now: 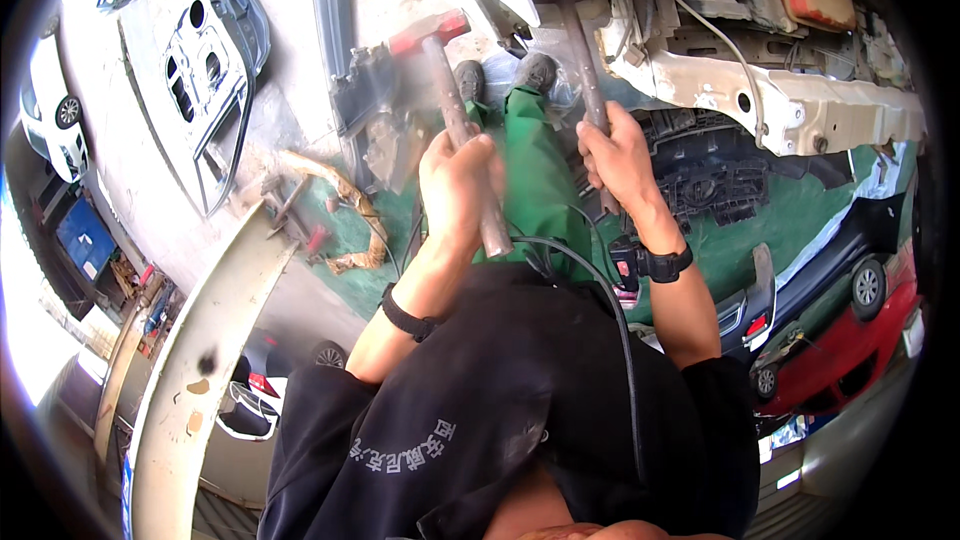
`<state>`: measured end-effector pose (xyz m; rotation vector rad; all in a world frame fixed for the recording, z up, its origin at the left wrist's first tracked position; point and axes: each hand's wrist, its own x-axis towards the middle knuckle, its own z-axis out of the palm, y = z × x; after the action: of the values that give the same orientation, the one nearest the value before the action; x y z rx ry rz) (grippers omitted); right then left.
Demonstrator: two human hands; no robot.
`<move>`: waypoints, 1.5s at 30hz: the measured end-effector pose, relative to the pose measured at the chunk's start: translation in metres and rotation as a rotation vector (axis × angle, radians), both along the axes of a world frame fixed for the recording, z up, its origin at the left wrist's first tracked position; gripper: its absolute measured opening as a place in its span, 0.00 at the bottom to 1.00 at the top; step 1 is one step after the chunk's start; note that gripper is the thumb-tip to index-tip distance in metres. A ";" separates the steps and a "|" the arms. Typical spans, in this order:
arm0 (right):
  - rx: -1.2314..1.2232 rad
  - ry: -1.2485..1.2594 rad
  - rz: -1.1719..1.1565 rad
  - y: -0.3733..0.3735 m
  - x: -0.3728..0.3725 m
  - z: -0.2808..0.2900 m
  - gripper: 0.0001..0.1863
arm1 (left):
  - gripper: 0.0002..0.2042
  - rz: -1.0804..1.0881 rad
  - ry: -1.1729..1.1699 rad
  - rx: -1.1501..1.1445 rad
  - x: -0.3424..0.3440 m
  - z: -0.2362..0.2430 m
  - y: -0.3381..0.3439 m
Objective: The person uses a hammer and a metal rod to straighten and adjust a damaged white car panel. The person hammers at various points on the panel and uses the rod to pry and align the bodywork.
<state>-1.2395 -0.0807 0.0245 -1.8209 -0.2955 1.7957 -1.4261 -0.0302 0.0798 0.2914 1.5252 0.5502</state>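
My left hand [460, 180] is wrapped round a hammer [446, 85], red-headed with a straight greyish-brown handle; my right hand [620, 152] grips a dull brown, speckled bar [584, 60].

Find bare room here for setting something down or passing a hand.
Bare pale floor lies between the silver car door and the grey strip; green floor shows between the black plastic part and the dark car. A hand could probably pass between the hammer and metal bar. Crowded: left of the green trousers, with plastic pieces and a brown curved piece.
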 end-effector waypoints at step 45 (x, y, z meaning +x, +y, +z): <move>0.251 -0.953 0.102 0.018 0.007 0.016 0.12 | 0.09 -0.016 -0.016 -0.176 -0.064 -0.015 -0.014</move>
<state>-1.2321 -0.0629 0.0407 -2.3608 -0.9243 0.7613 -1.4900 -0.0438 0.0649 0.1631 1.5428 0.4014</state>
